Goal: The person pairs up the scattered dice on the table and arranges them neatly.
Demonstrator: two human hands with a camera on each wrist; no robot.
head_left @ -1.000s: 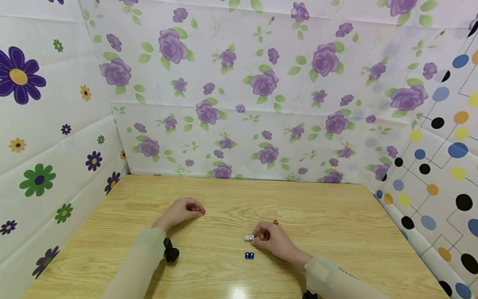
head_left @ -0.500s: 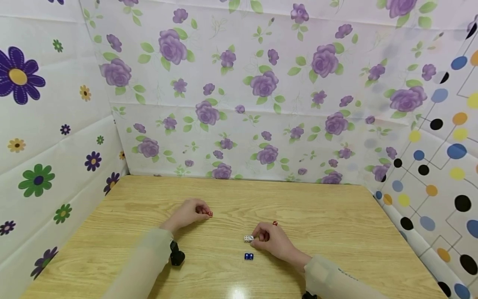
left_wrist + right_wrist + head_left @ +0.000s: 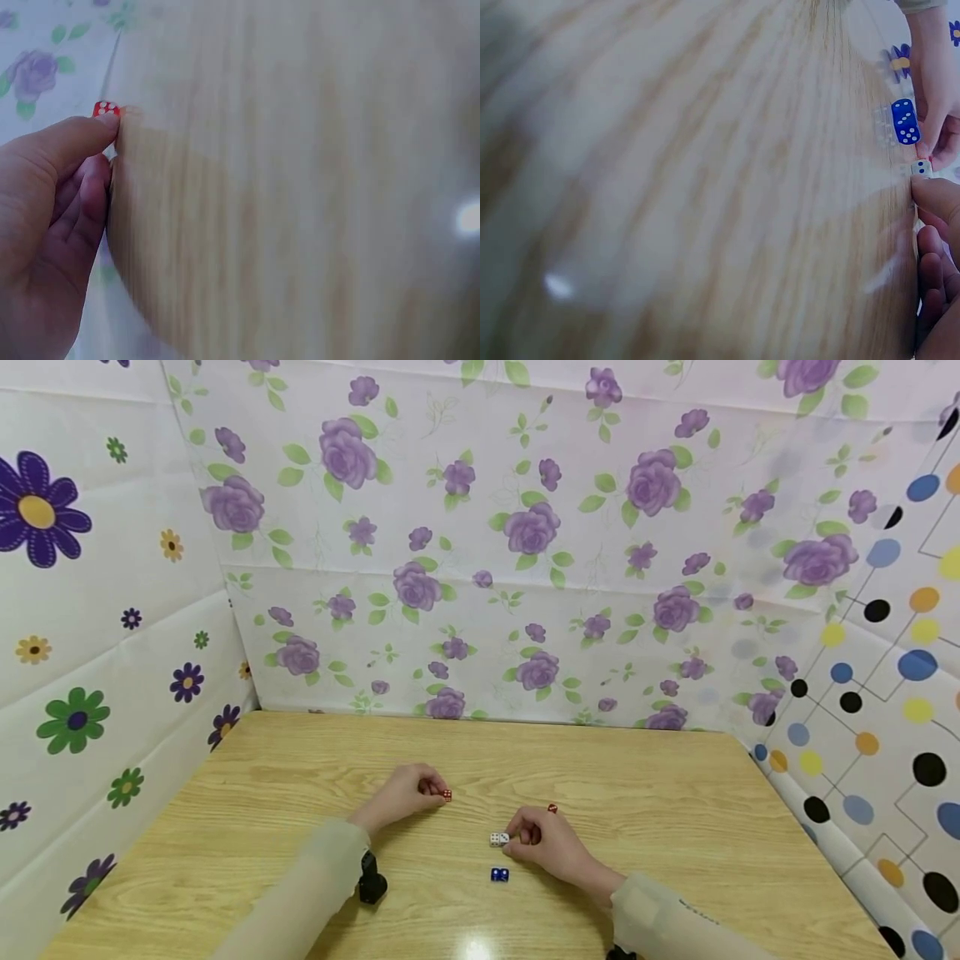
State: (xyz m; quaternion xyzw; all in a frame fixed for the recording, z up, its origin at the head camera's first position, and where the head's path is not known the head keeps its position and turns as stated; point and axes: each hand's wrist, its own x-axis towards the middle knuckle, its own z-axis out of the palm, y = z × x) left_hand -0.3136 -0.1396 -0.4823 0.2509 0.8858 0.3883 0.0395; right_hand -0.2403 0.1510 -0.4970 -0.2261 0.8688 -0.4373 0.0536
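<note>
My left hand (image 3: 405,792) pinches a red die (image 3: 447,795) between thumb and fingers, left of the middle of the table; the left wrist view shows the same red die (image 3: 106,109) at the thumb tip. Two white dice (image 3: 499,839) sit side by side, and my right hand (image 3: 550,843) has its thumb and forefinger on the right one. In the right wrist view the thumb tip meets a white die (image 3: 921,167). Just in front of the white pair lie two blue dice (image 3: 499,875), touching each other. Another red die (image 3: 552,808) shows behind my right hand, partly covered by it.
The wooden table (image 3: 660,777) carries all the dice. A rose-patterned cloth (image 3: 480,635) hangs along its back edge. Patterned cloths also stand at the left and right sides. Black wrist cameras, such as the left one (image 3: 371,881), sit near the tabletop.
My left hand has moved right and slightly nearer with the red die, towards the white dice. My right hand and the other dice have stayed in place.
</note>
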